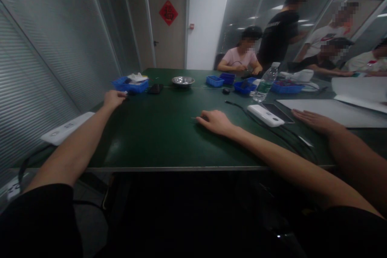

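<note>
My left hand (113,99) reaches forward on the left, its fingers closed at the near side of a blue plastic basket (137,88). A small whitish piece (125,93) shows at its fingertips, too small to name. The basket holds crumpled white tissue or bags (137,78). Low over the middle of the green table, my right hand (216,121) is closed, thumb against fingers. A thin pointed rod (193,118) sticks out to the left from its fingertips; the rest is hidden in the hand. Beyond stands a shiny metal bowl (183,82) with small pale items inside.
A dark phone (155,88) lies beside the basket. On the right are a white power bank (265,115), cables (242,107), another phone (276,112), a water bottle (266,84) and blue bins (215,81). Another person's hand (316,121) rests by white sheets (341,109). Several people are across the table.
</note>
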{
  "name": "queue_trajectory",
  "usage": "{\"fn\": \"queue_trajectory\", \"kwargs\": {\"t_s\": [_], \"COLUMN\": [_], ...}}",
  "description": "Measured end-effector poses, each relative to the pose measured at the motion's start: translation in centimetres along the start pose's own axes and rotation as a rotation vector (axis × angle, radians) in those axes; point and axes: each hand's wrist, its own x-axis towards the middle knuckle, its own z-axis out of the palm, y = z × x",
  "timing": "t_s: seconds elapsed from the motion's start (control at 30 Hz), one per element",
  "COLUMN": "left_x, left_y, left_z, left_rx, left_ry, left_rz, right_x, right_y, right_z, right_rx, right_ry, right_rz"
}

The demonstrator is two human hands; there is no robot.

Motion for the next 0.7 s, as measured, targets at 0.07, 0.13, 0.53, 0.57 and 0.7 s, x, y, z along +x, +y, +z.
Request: {"fn": "queue_trajectory", "kwargs": {"t_s": [0.07, 0.13, 0.53, 0.57, 0.7], "left_x": [0.01, -0.02, -0.29, -0.26, -0.01], "left_y": [0.06, 0.19, 0.58, 0.55, 0.8], "left_z": [-0.22, -0.47, -0.74, -0.69, -0.03], "left_rx": [-0.015, -0.029, -0.072, -0.072, -0.077], "left_ry": [-0.012, -0.021, -0.061, -0.061, -0.061], "left_rz": [-0.007, -0.029, -0.111, -0.094, -0.006], "right_x": [0.01, 0.02, 0.12, 0.09, 0.02], "right_y": [0.01, 0.02, 0.3, 0.28, 0.19], "right_z": [0.05, 0.09, 0.29, 0.26, 0.11], "right_rx": [-0.011, -0.025, -0.017, -0.014, 0.012], "right_ry": [-0.001, 0.005, 0.019, 0.021, 0.006], "right_rz": [0.003, 0.007, -0.003, -0.006, -0.006]}}
